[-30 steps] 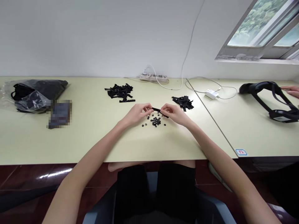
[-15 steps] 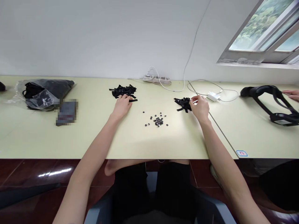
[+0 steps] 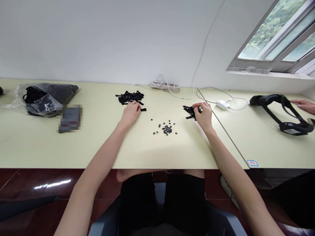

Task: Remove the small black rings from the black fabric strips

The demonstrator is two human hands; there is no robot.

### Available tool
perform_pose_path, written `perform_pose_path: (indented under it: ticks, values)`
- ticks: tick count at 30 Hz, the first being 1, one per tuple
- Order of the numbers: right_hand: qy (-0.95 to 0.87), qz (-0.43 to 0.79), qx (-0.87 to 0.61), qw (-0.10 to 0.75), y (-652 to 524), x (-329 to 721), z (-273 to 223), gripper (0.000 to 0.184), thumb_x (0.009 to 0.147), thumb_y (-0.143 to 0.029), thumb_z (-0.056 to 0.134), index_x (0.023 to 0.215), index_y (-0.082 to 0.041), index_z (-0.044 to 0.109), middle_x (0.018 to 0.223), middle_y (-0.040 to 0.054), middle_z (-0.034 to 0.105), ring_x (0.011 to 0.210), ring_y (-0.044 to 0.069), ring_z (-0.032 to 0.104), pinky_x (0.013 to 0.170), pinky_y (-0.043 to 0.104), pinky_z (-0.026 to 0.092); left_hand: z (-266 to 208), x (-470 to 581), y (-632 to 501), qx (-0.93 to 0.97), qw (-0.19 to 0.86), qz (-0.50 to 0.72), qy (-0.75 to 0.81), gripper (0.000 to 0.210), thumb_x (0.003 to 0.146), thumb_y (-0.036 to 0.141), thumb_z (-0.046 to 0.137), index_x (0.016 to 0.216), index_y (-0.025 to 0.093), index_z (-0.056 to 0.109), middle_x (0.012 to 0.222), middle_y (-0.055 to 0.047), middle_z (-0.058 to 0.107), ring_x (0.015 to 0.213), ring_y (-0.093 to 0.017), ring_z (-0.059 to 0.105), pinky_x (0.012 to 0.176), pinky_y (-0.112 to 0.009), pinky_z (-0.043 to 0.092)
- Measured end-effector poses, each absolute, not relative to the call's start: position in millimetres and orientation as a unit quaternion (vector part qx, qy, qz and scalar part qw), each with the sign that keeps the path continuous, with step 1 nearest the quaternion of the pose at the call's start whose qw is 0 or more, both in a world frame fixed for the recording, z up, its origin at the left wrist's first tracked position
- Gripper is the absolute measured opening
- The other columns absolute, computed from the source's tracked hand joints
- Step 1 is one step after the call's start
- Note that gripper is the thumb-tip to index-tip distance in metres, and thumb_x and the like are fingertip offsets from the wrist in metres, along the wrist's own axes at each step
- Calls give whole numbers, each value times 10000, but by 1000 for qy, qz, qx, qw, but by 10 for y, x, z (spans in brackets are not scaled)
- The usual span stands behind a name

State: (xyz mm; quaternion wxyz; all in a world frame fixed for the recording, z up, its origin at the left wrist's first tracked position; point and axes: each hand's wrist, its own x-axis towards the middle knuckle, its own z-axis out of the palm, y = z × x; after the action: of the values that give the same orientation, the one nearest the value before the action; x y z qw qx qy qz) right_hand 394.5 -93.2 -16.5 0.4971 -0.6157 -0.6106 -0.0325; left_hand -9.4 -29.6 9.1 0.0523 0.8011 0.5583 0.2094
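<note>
Black strips [image 3: 131,96] look matt, cloth-like. Small rings [image 3: 167,130] slightly shiny; metal or plastic unclear. Tabletop [image 3: 98,126] smooth, faint sheen. Bag [image 3: 48,105] is clear, crinkled, glossy plastic. Charger [image 3: 223,104] smooth plastic. Floor [image 3: 56,190] polished, reflective.

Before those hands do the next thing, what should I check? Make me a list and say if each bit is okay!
1. Left hand is at the left pile of black strips: ok, at its near side.
2. Right hand is at the right pile of black strips: ok, fingers at its right side.
3. Each hand has a firm hold on one strip: cannot tell, the hands hide their grip.
4. Small black ring-shaped pieces are all bunched together: not ok, several lie scattered around the cluster.
5. White charger is apart from the right hand: ok, it lies farther right.
</note>
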Motion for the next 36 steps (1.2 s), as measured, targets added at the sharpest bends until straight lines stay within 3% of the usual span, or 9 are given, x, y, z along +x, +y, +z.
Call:
perform_pose_path:
  ticks: [6,12,18,23,26,31,36]
  values:
    - [-627,-38,-586,511,-981,3791,-111,220,957,-172,562,890,-277,745,987,86,784,1045,323,646,1027,529,529,123,-42,-325,797,53,248,548,213,1067,170,500,1043,198,710,1212,-171,763,1200,-372,661,975,-459,530]
    - [-637,-20,-582,505,-1001,3728,-111,241,954,-151,553,895,-275,751,972,83,781,1033,322,649,975,513,537,147,50,-359,784,134,328,510,147,1042,179,535,1045,213,678,1055,-106,807,965,-286,712,904,-399,519]
    - [-647,-6,-575,501,-1014,3666,-109,247,960,-146,551,878,-276,745,974,77,788,1006,312,649,935,503,542,139,98,-365,753,210,398,480,69,970,190,628,996,218,685,1027,-84,810,965,-256,747,902,-374,558]
    - [-659,-7,-566,496,-1034,3625,-83,251,971,-143,552,885,-275,748,961,73,787,994,305,651,909,485,550,123,132,-304,661,367,467,458,89,913,229,707,999,210,713,1065,-74,820,1032,-244,782,990,-390,625]
    - [-688,-8,-530,496,-1116,3516,-16,254,997,-134,542,920,-271,742,967,72,779,968,290,658,894,470,553,110,218,-321,578,482,488,441,162,882,296,800,999,202,739,1072,-64,798,974,-216,786,1069,-423,626]
    - [-776,20,-430,460,-1398,3157,135,225,1088,-157,540,1059,-283,724,1033,73,758,1030,276,706,893,451,574,139,425,-501,548,586,452,390,189,849,303,835,998,202,779,1083,-52,754,987,-189,747,1065,-419,622]
    - [-841,57,-376,386,-1583,2904,144,277,1137,-190,513,1208,-317,749,1120,88,777,1053,289,725,871,470,592,208,556,-707,612,605,381,337,212,854,348,844,1008,209,797,1031,-48,730,977,-191,709,1002,-426,623]
